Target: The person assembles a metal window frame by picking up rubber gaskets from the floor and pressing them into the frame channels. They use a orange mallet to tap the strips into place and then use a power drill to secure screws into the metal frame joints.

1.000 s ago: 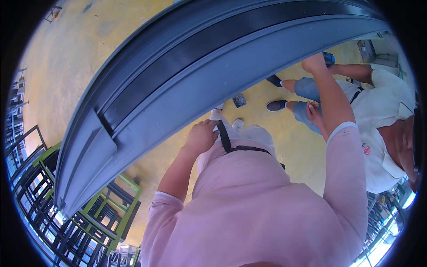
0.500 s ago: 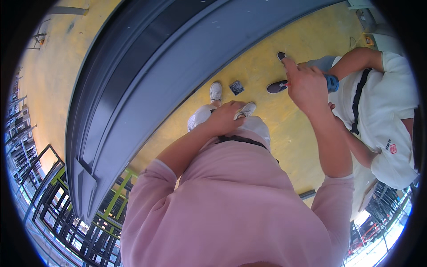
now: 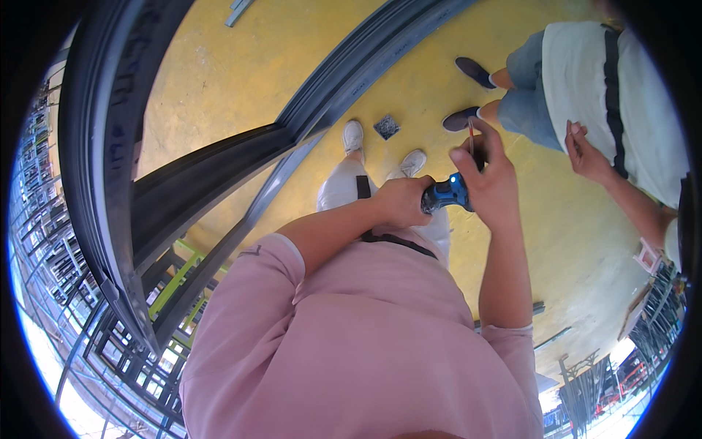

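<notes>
Blue power tool sits between my hands: left hand curled around its rear end, right hand closed on the front, fingers pinching what looks like a thin bit. Yellow floor lies open ahead; dark metal frame edges run left of the left hand.

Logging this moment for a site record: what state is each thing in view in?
Left hand: closed around the tool's end.
Right hand: gripping the tool, thin rod between its fingers.
Blue and black tool: held in both hands, off the floor.
Dark metal frame: propped beside the person, untouched.
</notes>
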The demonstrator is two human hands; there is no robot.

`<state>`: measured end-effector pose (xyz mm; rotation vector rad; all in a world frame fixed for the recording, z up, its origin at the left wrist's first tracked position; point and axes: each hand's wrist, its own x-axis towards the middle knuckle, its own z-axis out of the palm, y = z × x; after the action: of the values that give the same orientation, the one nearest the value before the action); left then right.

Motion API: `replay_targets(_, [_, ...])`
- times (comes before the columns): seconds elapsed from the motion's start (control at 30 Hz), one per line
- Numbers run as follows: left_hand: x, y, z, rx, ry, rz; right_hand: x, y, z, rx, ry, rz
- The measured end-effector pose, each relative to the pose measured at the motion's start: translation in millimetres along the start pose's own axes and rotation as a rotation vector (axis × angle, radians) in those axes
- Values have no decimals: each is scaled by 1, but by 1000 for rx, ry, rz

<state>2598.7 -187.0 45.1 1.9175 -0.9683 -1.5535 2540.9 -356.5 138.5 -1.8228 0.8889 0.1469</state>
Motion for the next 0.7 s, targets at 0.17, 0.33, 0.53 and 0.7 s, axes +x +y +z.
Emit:
replay_targets(0.17, [22,-35,58,-406,-19,-25,-5,145,-38,176,229,-109])
replay_targets(0.33, [66,-69,60,-882,-311,-156,-11,268,20,629,-537,428])
replay_targets(0.53, [121,-105,40,-630,-234,-5,36,261,117,1150,-192,421])
replay_targets(0.7, [151,-156,-40,235,-135,29,99,269,152,806,-42,635])
